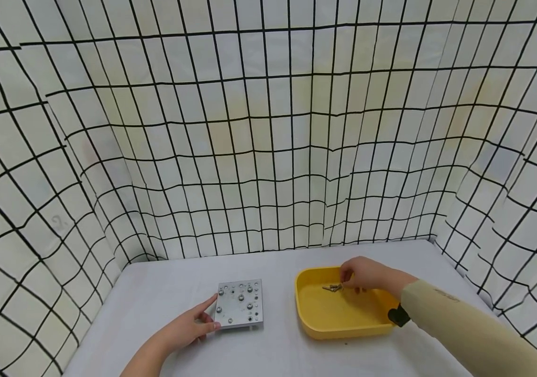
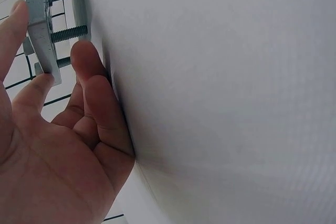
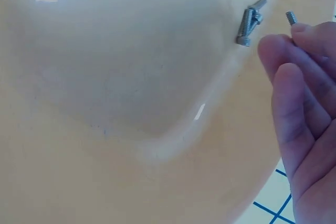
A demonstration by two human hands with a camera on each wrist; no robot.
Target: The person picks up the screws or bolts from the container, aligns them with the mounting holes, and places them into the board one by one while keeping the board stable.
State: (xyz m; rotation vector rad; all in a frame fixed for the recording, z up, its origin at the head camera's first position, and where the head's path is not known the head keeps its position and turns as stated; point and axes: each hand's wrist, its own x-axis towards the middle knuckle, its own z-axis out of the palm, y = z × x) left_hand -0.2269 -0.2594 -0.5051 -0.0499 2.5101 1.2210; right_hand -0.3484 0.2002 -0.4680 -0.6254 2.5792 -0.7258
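A square silver metal plate (image 1: 236, 310) with several bolts and holes lies left of centre in the head view. Bolt shanks (image 2: 69, 33) stick out from its underside in the left wrist view. My left hand (image 1: 185, 329) holds the plate's left side with index finger and thumb at the edge, the other fingers curled close to the cloth. Over the far part of the yellow tray (image 1: 325, 333), my right hand (image 1: 364, 273) pinches a small threaded screw (image 3: 291, 18) between thumb and finger. Just beside those fingertips lie loose bolts (image 3: 244, 26) on the tray floor.
A white cloth (image 1: 155, 293) covers the table. White walls (image 1: 277, 157) with a black grid rise behind and on both sides. The tray stands right of the plate, with a gap of cloth between them. A dark band (image 1: 398, 315) is on the right wrist.
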